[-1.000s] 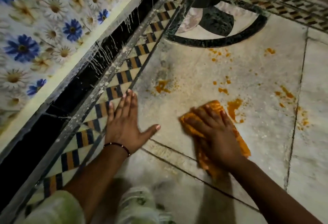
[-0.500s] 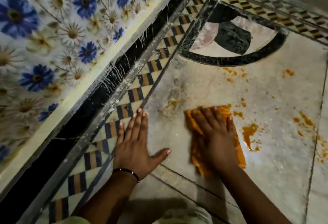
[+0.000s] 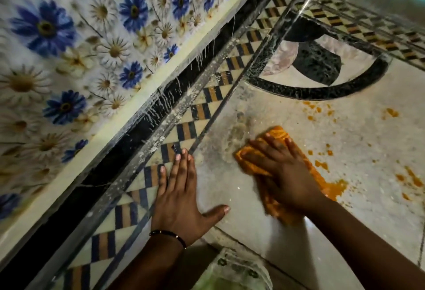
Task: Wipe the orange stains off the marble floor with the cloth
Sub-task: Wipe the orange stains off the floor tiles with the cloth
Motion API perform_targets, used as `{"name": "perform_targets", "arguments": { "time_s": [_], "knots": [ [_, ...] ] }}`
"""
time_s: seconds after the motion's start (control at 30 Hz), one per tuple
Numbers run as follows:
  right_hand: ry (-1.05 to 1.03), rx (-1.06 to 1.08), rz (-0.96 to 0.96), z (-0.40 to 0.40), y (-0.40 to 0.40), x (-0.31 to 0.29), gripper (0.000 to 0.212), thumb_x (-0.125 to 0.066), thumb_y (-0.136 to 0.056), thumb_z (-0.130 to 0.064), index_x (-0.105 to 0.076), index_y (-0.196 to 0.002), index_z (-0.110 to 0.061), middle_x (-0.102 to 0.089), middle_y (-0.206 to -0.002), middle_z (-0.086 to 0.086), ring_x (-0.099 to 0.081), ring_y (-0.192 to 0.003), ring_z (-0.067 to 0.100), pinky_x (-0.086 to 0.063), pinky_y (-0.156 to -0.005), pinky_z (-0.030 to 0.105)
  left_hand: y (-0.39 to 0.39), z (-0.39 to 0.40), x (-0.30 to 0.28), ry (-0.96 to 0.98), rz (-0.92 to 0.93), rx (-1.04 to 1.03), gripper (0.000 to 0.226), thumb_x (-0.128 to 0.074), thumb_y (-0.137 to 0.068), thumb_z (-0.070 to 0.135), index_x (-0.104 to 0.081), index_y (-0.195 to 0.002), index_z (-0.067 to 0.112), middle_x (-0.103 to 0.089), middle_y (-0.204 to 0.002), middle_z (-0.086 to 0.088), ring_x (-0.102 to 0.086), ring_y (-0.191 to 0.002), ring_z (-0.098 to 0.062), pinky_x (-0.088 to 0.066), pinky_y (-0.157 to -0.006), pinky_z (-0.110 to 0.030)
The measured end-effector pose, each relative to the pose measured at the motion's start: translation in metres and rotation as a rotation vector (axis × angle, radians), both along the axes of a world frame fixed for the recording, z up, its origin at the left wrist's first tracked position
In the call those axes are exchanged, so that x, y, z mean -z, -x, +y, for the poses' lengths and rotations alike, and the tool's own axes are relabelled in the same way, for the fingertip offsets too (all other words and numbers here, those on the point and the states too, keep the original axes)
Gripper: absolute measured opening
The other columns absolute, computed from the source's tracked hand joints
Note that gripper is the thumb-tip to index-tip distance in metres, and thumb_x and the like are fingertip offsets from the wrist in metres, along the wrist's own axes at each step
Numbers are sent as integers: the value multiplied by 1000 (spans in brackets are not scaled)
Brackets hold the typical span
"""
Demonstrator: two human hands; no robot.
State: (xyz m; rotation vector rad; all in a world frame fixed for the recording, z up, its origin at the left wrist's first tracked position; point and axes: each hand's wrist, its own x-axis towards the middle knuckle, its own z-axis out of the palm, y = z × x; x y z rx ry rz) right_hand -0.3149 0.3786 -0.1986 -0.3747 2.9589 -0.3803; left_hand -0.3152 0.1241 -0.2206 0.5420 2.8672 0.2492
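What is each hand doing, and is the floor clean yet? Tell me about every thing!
left hand: flat on the floor, fingers straight, holds nothing.
right hand: pressing flat on the cloth.
cloth: orange, spread under the right hand.
orange stains: not yet wiped, right of the cloth.
marble floor: dirty, spotted orange.

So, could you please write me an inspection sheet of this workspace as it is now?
Surface: marble floor, pale and dusty, a wiped patch beside the cloth.
Job's things: orange cloth flat on the floor; orange stains remain to its right and beyond it.
Clutter: nothing seen.
Hands: left hand flat on the floor, fingers straight, a thin bracelet at the wrist; right hand presses on the cloth, fingers spread, blurred.
Cables: nothing seen.
Surroundings: checkered border, black curved inlay, flower-patterned wall on the left.
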Motion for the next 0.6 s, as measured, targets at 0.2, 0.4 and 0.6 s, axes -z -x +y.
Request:
{"name": "perform_targets", "arguments": {
  "time_s": [0.2, 0.4, 0.6],
  "knots": [
    [-54, -14, -66, -42, 83, -5, 56, -24, -89, -45, -23, -145, -44, -10, -159, -7, 1, -146, 25, 6, -113, 58, 2, 0, -1, 6, -13, 5, 121, -26, -69, 92, -11, -149, 2, -4, -158, -13, -3, -145, -24, -1, -115, -46],
    [-92, -516, -55, 15, -40, -5, 52, -33, -94, -45, -27, -146, -40, -19, -158, -4, -15, -145, 25, -6, -115, 51, 1, -1, -3, 27, -20, 1, 122, -25, -68, 93, -5, -149, 4, -1, -158, -13, -4, -145, -25, -2, -114, -45],
    [-176, -28, -20, 59, -39, -9, 64, -18, -89, -67, -12, -148, -44, -17, -158, -1, -13, -145, 32, -1, -112, 58, -1, 2, -1, 40, 8, 13, 122, -21, -66, 94, 6, -149, 9, 8, -157, -9, 3, -146, -23, 2, -116, -44]
  ]
}}
